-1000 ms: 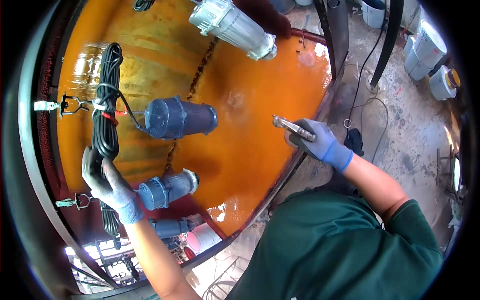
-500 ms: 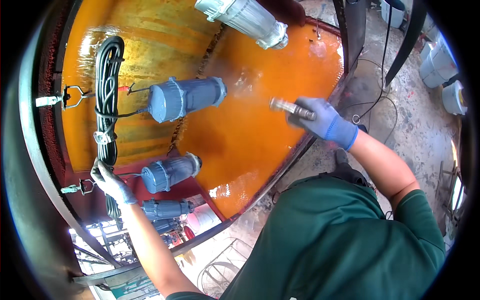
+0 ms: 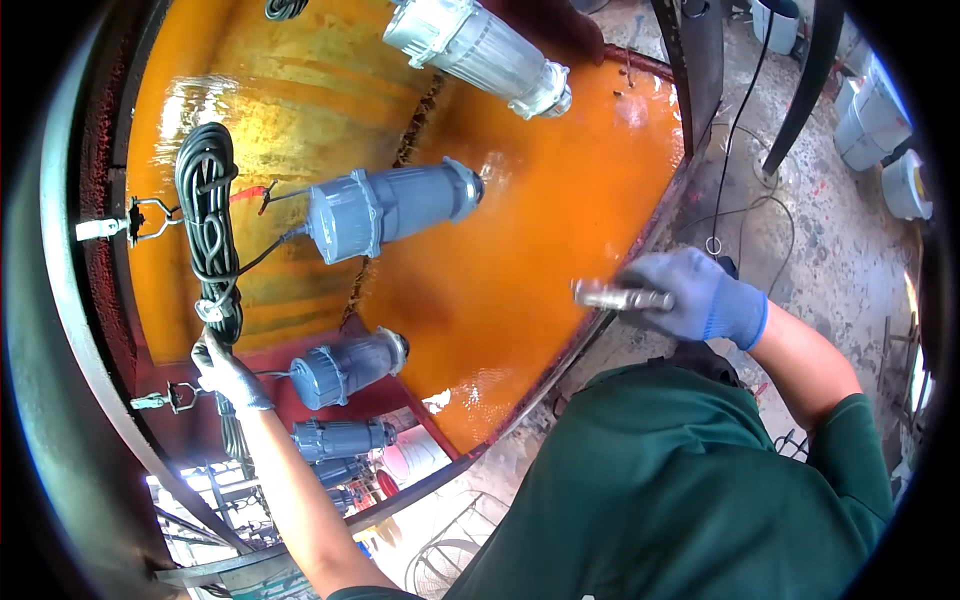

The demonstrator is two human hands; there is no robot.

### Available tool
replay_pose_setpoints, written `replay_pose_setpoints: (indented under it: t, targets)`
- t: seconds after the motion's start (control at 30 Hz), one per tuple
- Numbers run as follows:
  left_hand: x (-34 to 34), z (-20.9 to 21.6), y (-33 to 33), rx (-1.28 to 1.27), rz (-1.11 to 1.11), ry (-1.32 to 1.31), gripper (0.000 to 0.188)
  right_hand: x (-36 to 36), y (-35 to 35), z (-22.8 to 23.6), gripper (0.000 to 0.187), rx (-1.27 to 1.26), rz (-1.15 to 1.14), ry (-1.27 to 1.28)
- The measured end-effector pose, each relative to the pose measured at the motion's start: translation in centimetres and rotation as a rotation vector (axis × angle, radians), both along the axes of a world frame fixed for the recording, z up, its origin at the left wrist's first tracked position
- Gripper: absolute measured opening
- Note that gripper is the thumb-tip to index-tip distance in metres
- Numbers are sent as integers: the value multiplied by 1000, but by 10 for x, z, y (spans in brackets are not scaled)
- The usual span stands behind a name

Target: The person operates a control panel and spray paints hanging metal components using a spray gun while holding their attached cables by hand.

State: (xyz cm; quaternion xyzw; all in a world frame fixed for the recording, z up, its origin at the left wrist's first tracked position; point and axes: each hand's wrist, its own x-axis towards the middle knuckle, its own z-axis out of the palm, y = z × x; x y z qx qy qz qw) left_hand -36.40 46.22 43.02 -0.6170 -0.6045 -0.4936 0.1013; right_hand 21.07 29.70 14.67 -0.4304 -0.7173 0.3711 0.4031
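Note:
My left hand [image 3: 231, 374], in a pale glove, is closed round the lower end of a bundled black cable [image 3: 209, 215]. The cable runs to a blue-grey submersible pump [image 3: 392, 212], which hangs nearly level from a hook [image 3: 150, 218] and a red-marked tie. My right hand [image 3: 690, 292], in a blue-grey glove, grips a metal spray gun [image 3: 622, 297], blurred by motion, with its nozzle end pointing left. A gap lies between the gun and the pump. Faint mist hangs in between. The fingers behind the gun are partly hidden.
A pale, wet-looking pump [image 3: 480, 55] hangs farther up. Nearer hang another blue-grey pump [image 3: 347, 368] and several more below it. Wet orange booth panels [image 3: 510, 270] stand behind them, with a dark rim. Buckets [image 3: 872, 125] and a hanging hose [image 3: 727, 160] are at the right.
My right hand and the spray gun have moved right and nearer to me. The pump has shifted slightly right, and its cable bundle hangs lower. My left hand still holds the bundle.

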Motion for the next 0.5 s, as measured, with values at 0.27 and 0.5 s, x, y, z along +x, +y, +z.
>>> replay_pose_setpoints:
  t: [0.27, 0.5]
  targets:
    - [5, 6, -8, -61, -3, -34, 29, 14, -20, 44, 24, 86, -53, 180]
    - [-7, 8, -6, -65, -53, -29, 33, 19, -2, 48, 23, -125, -217, 294]
